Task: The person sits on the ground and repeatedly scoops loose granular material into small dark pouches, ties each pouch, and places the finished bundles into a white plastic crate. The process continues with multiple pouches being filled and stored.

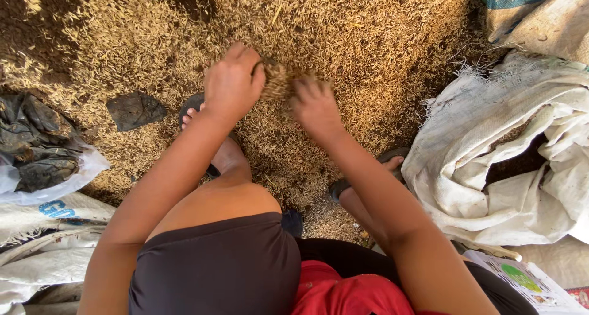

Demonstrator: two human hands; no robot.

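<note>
Grain clump (276, 81) lies between both hands: left hand (233, 81) at 9 o'clock, right hand (314, 106) at 3 o'clock, apparently pressed together on it.

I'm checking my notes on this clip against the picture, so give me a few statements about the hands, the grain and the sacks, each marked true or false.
1. Both hands are down in the spread grain. True: the left hand and right hand meet over a clump of it.
2. The white sack lies on the person's left. False: it lies on the right, its mouth open.
3. The person wears sandals. True: a dark sandal shows under the left foot.
4. The hands hold a metal scoop. False: they are bare, with only grain between them.
5. A dark scrap lies on the grain left of the left hand. True.
</note>
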